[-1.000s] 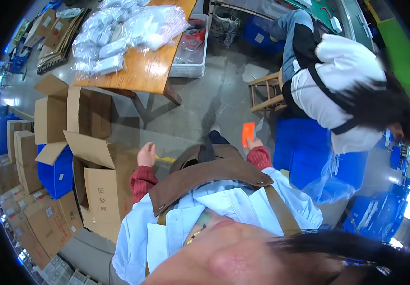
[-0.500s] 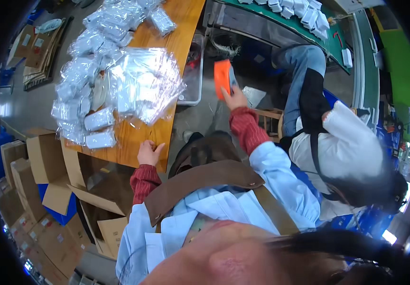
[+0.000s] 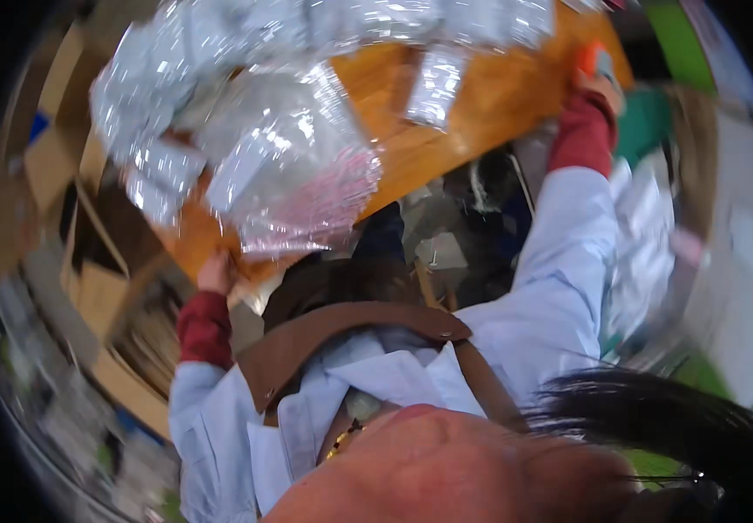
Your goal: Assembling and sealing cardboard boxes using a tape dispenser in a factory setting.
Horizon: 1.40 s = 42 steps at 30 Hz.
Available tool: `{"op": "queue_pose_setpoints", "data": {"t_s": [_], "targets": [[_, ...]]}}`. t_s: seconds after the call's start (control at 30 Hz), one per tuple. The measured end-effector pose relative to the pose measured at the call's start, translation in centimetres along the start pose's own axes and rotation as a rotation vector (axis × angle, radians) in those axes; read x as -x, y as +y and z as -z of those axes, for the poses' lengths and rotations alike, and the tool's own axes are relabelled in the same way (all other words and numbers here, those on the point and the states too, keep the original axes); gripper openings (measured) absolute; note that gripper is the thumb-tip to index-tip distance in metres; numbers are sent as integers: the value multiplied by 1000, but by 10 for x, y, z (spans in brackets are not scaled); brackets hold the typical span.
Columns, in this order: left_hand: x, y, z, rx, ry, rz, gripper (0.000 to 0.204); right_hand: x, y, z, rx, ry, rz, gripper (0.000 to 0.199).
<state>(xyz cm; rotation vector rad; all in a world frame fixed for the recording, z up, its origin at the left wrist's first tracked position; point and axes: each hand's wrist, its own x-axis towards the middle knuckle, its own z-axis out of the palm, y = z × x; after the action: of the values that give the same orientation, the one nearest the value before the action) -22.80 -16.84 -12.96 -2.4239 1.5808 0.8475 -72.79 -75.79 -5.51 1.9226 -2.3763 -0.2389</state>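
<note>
My right hand (image 3: 603,87) is closed around an orange-and-grey handheld object (image 3: 592,59), whose kind I cannot make out. That arm stretches out to the far right, over the right end of the wooden table (image 3: 498,122). At the near left edge of the table rests my left hand (image 3: 216,272), blurred, its thumb apart from the fingers and nothing visible in it. To the right of this hand lies a pile of clear plastic bags (image 3: 298,174). One wrapped white packet (image 3: 437,85) lies apart on the wood.
Many wrapped white packets (image 3: 307,24) line the table's far and left sides. Open cardboard boxes (image 3: 98,227) stand on the left. A green surface (image 3: 647,122) and a heap of white items (image 3: 642,235) lie on the right, smeared by motion.
My view has turned to the right, blurring the surroundings. My right hand has carried the orange-and-grey object from beside the table to its far right end. My left hand stays at the table edge.
</note>
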Motion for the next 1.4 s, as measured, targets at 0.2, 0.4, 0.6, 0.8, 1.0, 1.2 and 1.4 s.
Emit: {"op": "queue_pose_setpoints", "data": {"t_s": [0.2, 0.4, 0.6, 0.8, 1.0, 1.2, 1.4], "targets": [[1, 31, 30, 150, -94, 136, 42, -71, 23, -43, -216, 13, 221, 56], [4, 48, 44, 181, -86, 112, 37, -29, 28, -24, -1242, 719, 187, 34], [-3, 37, 38, 165, -79, 101, 38, 239, -9, -7, -1698, 226, -90, 56], [4, 51, 47, 181, -65, -29, 39, 335, -55, -210, -2045, -215, -851, 47], [1, 41, 25, 284, 72, -208, 43, 350, -132, -179, -2186, -963, -117, 33], [20, 32, 2, 382, 350, -87, 34, 369, -159, -155, -1678, -1278, 732, 31], [50, -21, 25, 915, 538, -48, 30, 393, -172, -181, -1098, -1343, 1301, 30]]}}
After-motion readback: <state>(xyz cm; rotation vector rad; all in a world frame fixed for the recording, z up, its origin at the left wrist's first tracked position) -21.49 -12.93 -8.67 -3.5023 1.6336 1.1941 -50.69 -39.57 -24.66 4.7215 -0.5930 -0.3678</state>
